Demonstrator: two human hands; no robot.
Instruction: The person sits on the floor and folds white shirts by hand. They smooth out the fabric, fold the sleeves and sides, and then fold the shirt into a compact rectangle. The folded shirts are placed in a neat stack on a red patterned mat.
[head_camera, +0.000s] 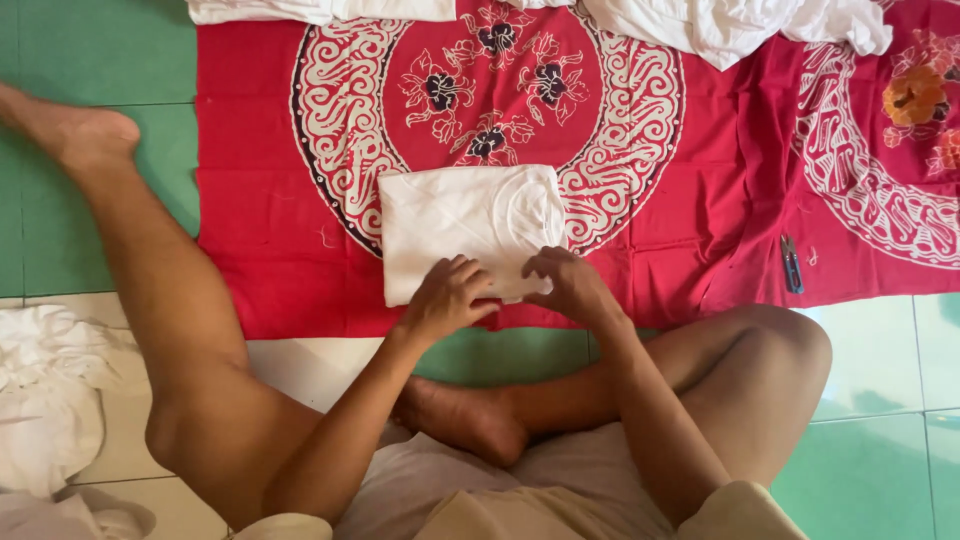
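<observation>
A folded white garment (470, 220) lies as a neat rectangle on a red patterned cloth (260, 230) spread over the floor. My left hand (447, 297) rests palm down on the garment's near edge, fingers spread a little. My right hand (565, 285) sits at the near right corner with fingers curled onto the fabric edge. The two hands almost meet at the middle of that edge. Whether the right hand pinches the fabric or only presses it is unclear.
Crumpled white clothes (720, 25) lie along the far edge of the red cloth. Another white pile (45, 400) sits at my left. A small dark clipper tool (791, 264) lies on the cloth at right. My bare legs frame the green and white floor tiles (880, 400).
</observation>
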